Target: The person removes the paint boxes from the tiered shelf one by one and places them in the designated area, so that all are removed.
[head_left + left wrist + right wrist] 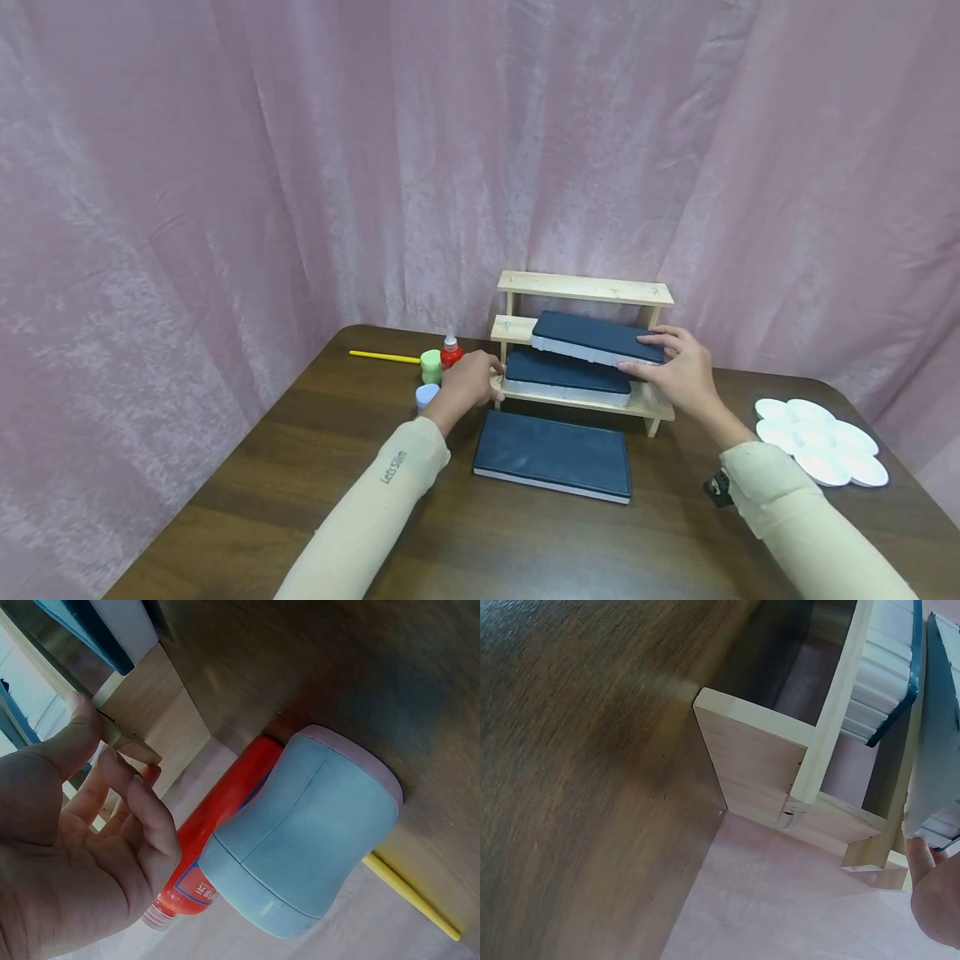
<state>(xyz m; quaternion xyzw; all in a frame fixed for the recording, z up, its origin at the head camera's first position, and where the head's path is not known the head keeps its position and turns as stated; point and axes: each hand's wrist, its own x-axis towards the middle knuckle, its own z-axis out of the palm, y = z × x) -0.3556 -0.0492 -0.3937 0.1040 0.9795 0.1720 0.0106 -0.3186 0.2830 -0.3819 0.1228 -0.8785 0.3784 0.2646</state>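
My right hand (pixel 686 377) grips the right end of a flat box (pixel 596 331) with a dark blue top and white sides. That box is over the middle tier of a three-tier wooden shelf (pixel 585 286), slightly tilted; the right wrist view shows its pale underside (pixel 937 765). A similar box (pixel 562 371) rests on the lowest tier. My left hand (pixel 468 383) pinches the left end of that lowest board (pixel 135 746) between thumb and fingers. On the table in front of the shelf lies a third blue-topped box (pixel 551 454).
Left of the shelf stand a red bottle (pixel 451 354), a green container (pixel 431 367) and a light blue container (pixel 426 395). A yellow stick (pixel 384 357) lies behind them. A white petal-shaped palette (pixel 817 437) is at the table's right. A pink curtain (pixel 450 167) hangs behind.
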